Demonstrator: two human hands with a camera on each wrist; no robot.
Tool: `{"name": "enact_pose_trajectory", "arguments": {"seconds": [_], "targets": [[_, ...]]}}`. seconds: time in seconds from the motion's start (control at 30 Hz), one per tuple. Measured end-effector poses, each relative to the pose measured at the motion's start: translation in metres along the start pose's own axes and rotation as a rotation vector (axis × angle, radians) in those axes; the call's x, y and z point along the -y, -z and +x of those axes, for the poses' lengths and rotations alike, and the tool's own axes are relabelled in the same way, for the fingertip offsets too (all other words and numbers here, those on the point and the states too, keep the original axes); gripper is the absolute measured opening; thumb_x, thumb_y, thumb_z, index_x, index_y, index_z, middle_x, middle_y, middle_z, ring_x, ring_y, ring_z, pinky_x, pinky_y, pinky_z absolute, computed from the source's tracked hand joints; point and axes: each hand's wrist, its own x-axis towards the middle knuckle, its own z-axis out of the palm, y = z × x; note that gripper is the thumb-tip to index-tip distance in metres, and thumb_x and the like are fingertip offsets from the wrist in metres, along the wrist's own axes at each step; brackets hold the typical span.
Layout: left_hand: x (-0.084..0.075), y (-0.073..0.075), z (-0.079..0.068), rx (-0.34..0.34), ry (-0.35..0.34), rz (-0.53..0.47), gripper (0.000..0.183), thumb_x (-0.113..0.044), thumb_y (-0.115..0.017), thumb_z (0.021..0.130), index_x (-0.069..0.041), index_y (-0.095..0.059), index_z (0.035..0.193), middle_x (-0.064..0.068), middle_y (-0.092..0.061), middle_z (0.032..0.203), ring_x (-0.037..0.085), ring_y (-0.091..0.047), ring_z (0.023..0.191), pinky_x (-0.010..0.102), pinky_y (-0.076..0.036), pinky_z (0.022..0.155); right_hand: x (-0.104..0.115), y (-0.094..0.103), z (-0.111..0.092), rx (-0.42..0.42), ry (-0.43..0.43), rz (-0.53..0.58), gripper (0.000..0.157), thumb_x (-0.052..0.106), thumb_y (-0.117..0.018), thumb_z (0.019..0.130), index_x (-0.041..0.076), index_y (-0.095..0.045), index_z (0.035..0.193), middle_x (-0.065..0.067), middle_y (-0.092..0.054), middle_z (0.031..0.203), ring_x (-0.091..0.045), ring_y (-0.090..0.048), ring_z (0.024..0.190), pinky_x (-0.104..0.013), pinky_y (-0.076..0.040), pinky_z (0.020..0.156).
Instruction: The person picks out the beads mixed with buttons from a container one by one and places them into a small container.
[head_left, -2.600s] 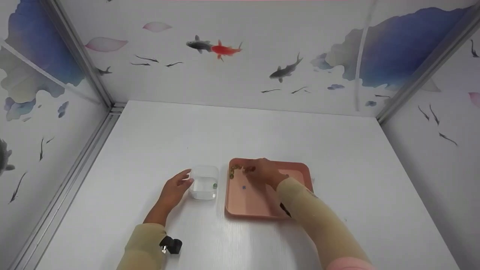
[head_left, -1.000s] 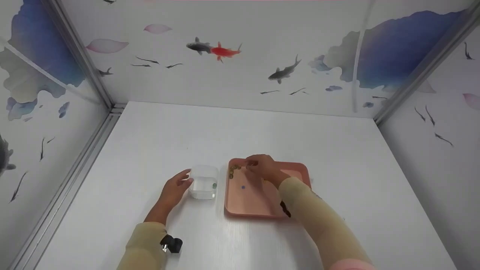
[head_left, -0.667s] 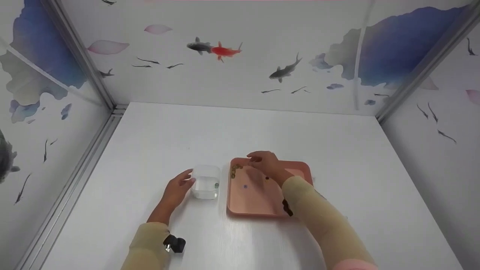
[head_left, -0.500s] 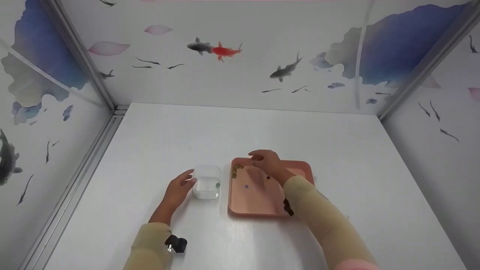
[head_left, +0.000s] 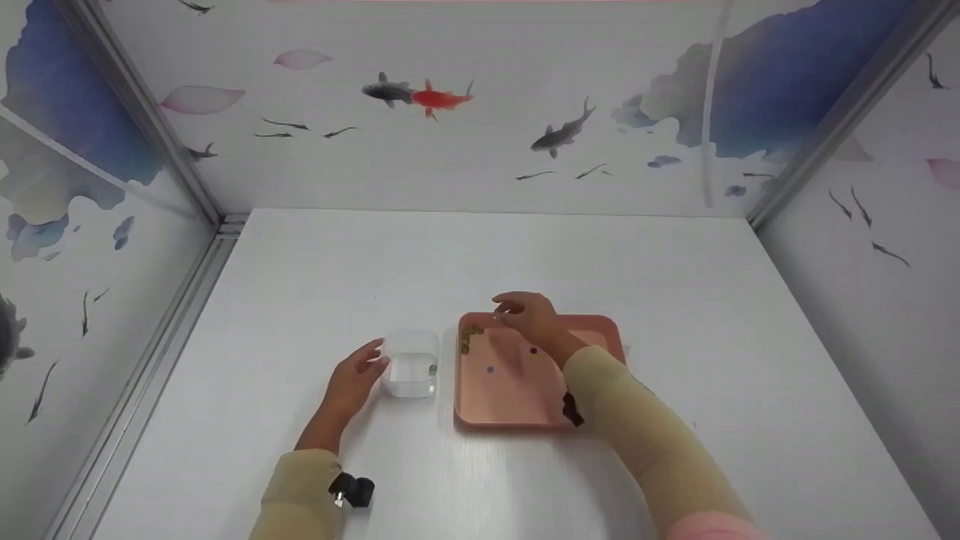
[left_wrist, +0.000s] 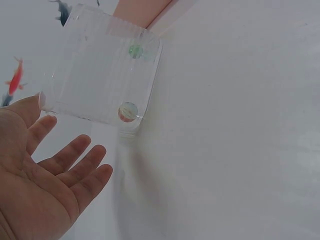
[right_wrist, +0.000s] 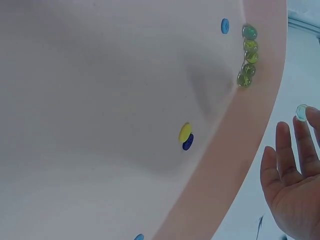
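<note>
A clear marble (right_wrist: 301, 112) is pinched between the thumb and index finger of my right hand (head_left: 529, 315), raised over the far edge of the pink tray (head_left: 517, 426). The other fingers of that hand are spread. My left hand (head_left: 356, 379) rests at the left side of a transparent plastic container (left_wrist: 92, 65). Its thumb touches the rim, with the remaining fingers loosely extended. Inside the container I see a green marble (left_wrist: 135, 51) and a second marble with reddish tints (left_wrist: 128, 112).
Several green-yellow marbles (right_wrist: 248, 57) line the tray's far left corner. On the tray lie a yellow button-like disc (right_wrist: 185, 132) touching a dark blue one (right_wrist: 188, 142), and a light blue disc (right_wrist: 225, 26). Fish-patterned walls (head_left: 465, 150) surround the white table (head_left: 315, 255).
My right hand has lifted from among the marbles toward the tray's far edge, with a marble in its fingertips. The dark blue disc has come into sight. My left hand stays at the container.
</note>
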Motion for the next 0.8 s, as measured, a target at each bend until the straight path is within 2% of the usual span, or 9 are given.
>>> {"name": "enact_pose_trajectory", "arguments": {"seconds": [0.3, 0.67, 0.8], "targets": [[-0.0002, 0.0001, -0.0018, -0.002, 0.002, -0.010, 0.049, -0.027, -0.054, 0.100, -0.011, -0.044, 0.145, 0.019, -0.048, 0.142, 0.037, -0.046, 0.130, 0.053, -0.040, 0.104, 0.0011, -0.0018, 0.0005, -0.012, -0.039, 0.013, 0.033, 0.010, -0.062, 0.094, 0.012, -0.063, 0.128, -0.008, -0.068, 0.109, -0.024, -0.064, 0.105, -0.039, -0.054, 0.089], [0.0000, -0.0012, -0.0028, -0.010, -0.011, -0.003, 0.049, -0.026, -0.054, 0.099, -0.010, -0.045, 0.144, 0.020, -0.049, 0.140, 0.037, -0.048, 0.128, 0.052, -0.041, 0.103, 0.0025, -0.0035, 0.0012, -0.025, -0.053, 0.029, 0.033, 0.010, -0.063, 0.094, 0.013, -0.063, 0.128, -0.009, -0.068, 0.110, -0.024, -0.064, 0.106, -0.039, -0.054, 0.088], [0.0000, 0.0004, -0.0033, -0.012, -0.019, 0.004, 0.049, -0.026, -0.054, 0.099, -0.009, -0.044, 0.144, 0.020, -0.049, 0.141, 0.037, -0.048, 0.128, 0.052, -0.041, 0.103, 0.0075, -0.0043, 0.0007, -0.031, -0.024, 0.035, 0.033, 0.008, -0.063, 0.094, 0.010, -0.063, 0.127, -0.010, -0.068, 0.110, -0.026, -0.063, 0.107, -0.041, -0.053, 0.089]]}}
